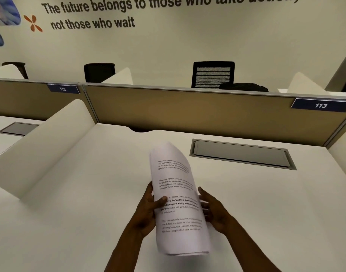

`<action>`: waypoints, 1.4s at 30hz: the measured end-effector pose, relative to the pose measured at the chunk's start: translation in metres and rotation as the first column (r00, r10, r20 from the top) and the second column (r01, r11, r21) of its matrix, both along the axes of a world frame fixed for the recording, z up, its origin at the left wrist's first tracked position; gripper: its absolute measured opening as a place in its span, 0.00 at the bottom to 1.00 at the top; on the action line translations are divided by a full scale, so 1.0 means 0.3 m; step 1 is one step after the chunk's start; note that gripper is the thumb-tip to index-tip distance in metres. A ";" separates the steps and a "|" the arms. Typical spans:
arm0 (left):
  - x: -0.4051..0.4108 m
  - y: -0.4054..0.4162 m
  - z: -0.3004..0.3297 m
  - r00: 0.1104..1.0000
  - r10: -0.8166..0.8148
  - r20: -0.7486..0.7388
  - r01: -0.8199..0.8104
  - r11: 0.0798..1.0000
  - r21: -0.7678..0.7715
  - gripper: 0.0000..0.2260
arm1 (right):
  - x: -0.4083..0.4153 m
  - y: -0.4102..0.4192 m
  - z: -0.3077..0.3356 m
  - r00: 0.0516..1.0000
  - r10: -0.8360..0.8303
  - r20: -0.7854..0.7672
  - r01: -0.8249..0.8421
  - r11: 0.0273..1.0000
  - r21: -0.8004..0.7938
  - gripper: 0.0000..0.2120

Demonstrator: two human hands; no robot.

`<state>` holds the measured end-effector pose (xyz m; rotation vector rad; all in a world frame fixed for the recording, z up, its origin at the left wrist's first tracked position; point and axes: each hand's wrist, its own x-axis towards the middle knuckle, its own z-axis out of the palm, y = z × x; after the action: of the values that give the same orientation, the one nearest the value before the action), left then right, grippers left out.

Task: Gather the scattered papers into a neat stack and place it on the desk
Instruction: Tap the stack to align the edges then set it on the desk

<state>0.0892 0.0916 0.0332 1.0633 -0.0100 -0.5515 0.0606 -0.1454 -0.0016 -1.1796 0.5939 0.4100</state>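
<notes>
Left hand (146, 209) fingers grip thin, bendy, blurry papers (180, 199) above the smooth white tabletop (89, 193); right hand (213, 211) at 3 o'clock, fingers open.

A white desk (89, 193) with a closed grey cable hatch (241, 154) set into it.

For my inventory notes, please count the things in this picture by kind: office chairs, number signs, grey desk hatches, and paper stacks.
Office chairs: 3
Number signs: 2
Grey desk hatches: 2
Paper stacks: 1, in the grip of the left hand
Total: 8
</notes>
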 end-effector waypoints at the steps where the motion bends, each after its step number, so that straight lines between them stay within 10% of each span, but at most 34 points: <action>1: -0.007 -0.004 -0.003 1.000 -0.026 -0.001 0.025 0.999 -0.030 0.31 | -0.020 -0.013 0.004 1.000 0.021 0.003 -0.021 0.990 0.141 0.33; 5: -0.025 0.001 -0.021 0.996 -0.084 0.009 0.083 0.995 0.051 0.31 | -0.088 -0.060 0.021 0.999 0.009 0.043 -0.026 0.913 0.407 0.21; 12: -0.027 -0.030 -0.022 0.979 -0.068 0.192 -0.027 0.892 0.451 0.26 | -0.108 -0.162 0.087 0.952 -0.025 0.305 0.112 0.957 -0.269 0.20; 22: -0.016 -0.197 0.035 0.900 0.156 0.407 -0.332 0.851 0.408 0.24 | -0.120 -0.134 0.139 0.785 -0.260 0.563 0.403 0.903 -0.145 0.16; 42: -0.086 -0.243 -0.027 0.876 0.265 0.403 -0.436 0.792 0.427 0.16 | -0.168 -0.069 0.026 0.803 -0.256 0.538 0.458 0.843 -0.282 0.17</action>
<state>0.0633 0.0186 0.0252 1.6259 0.0511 -0.0141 0.0101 -0.1660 0.0063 -1.4556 0.4579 -0.3626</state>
